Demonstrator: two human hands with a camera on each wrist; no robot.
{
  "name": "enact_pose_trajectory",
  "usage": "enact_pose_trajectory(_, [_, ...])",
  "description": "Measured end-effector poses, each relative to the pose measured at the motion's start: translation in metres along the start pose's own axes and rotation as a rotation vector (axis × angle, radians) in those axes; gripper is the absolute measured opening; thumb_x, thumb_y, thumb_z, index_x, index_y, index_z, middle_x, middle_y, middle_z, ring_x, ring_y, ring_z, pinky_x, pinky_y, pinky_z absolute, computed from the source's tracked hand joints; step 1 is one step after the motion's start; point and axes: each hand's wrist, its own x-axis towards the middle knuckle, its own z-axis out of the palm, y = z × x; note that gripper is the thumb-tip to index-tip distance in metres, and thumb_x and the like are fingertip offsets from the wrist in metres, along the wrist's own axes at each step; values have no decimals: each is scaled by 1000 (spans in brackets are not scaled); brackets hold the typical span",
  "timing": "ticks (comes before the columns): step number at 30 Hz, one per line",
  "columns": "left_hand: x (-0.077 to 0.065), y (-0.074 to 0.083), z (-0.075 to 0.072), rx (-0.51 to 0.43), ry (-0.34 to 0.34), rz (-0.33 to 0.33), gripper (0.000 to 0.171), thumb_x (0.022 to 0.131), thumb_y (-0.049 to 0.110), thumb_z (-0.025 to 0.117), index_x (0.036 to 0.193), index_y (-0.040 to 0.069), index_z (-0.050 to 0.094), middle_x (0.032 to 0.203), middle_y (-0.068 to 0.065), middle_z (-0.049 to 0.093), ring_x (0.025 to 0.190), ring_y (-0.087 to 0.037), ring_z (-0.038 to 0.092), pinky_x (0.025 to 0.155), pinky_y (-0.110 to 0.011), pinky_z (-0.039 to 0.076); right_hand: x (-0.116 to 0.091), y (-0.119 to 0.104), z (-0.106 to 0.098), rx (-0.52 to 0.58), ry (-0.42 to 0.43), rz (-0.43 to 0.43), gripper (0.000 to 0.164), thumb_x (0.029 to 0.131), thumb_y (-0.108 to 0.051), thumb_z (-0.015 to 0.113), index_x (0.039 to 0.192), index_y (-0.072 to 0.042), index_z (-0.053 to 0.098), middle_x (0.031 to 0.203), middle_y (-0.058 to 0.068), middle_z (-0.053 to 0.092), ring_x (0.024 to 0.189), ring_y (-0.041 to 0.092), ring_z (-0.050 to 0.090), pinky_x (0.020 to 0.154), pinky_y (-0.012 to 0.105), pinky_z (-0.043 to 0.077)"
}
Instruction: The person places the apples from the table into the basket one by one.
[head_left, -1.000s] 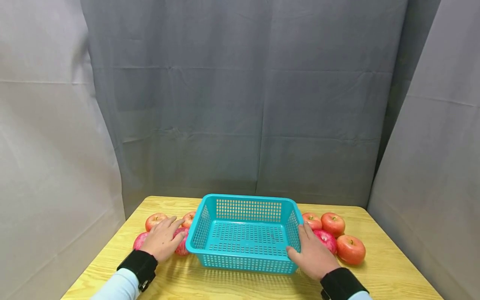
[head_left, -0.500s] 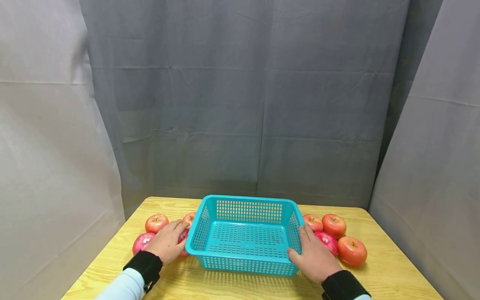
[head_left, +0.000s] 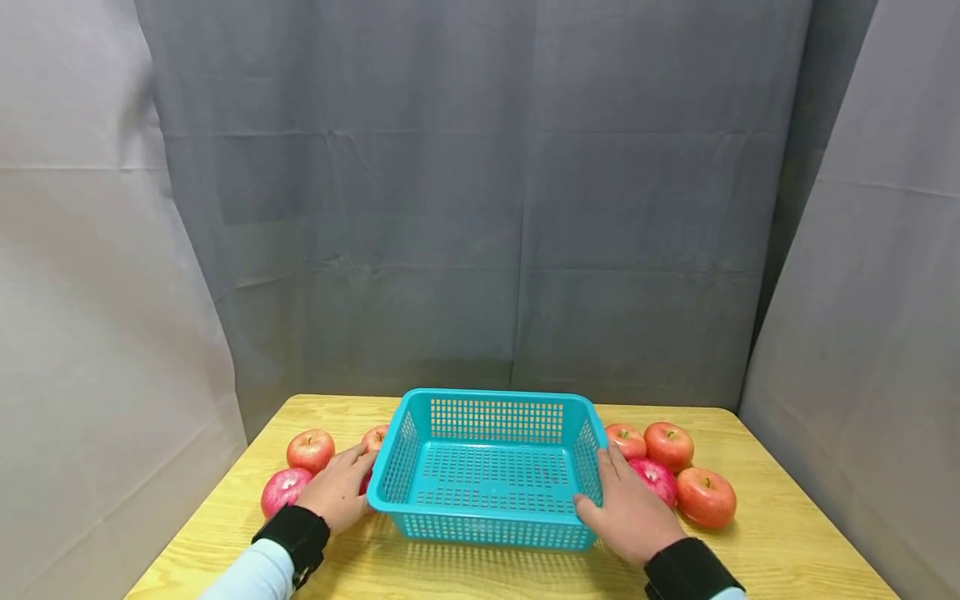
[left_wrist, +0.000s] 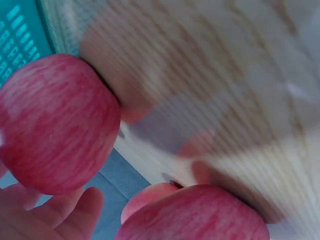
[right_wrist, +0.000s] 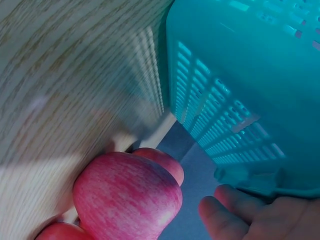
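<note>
A turquoise plastic basket (head_left: 495, 467) with mesh sides stands in the middle of the wooden table in the head view. My right hand (head_left: 633, 508) holds its near right corner, thumb on the rim and fingers along the outer side. My left hand (head_left: 341, 492) lies beside the basket's left side, fingertips right at the rim. Under and beside that hand is a red apple (left_wrist: 57, 125), mostly covered in the head view. The left wrist view has loosely spread fingers (left_wrist: 82, 215) behind this apple. Fingers (right_wrist: 222, 220) of the right hand show close below the basket's rim.
To the left lie a pink-red apple (head_left: 285, 490), an orange-red apple (head_left: 311, 450) and another apple (head_left: 375, 437) behind the left hand. Several apples cluster at the right, among them a large red apple (head_left: 705, 497). Grey curtains (head_left: 480, 208) surround the wooden table (head_left: 795, 533).
My left hand has moved right, closer to the basket's rim, uncovering more of the pink-red apple at far left. The right hand and basket have stayed nearly in place.
</note>
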Motion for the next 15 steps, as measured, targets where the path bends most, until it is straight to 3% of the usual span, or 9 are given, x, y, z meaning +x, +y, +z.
enact_pose_trajectory(15, [-2,-1,4,43,2,-15,72,85,45,78,146,14,56,144,-13,54,130,-38,51,103,-58,45,-1,-3,-5,-15,-14,4,96,92,-59,59,153,10,30,162,29,21,143,47,31,103,67,39])
